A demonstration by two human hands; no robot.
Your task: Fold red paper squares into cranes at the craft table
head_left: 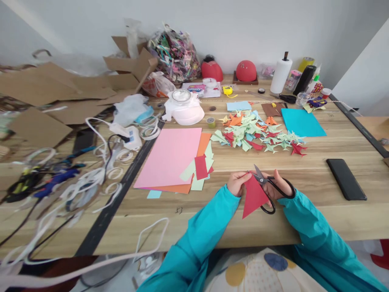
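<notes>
Red paper triangle (253, 198) pinched in closed left hand (236, 183), touching black scissors (261, 179) gripped in right hand (280, 187).

Left of the paper-shape pile (258, 136) lies a stack of sheets (170, 156); behind it a towel roll (281, 75); right of it a phone (346, 178); before it the scissors (260, 177).

Bare tabletop (316, 166) separates paper shapes (258, 138) from phone (346, 179).

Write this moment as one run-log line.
left hand: holds red paper triangle | right hand: holds black scissors, blades near triangle's top
</notes>
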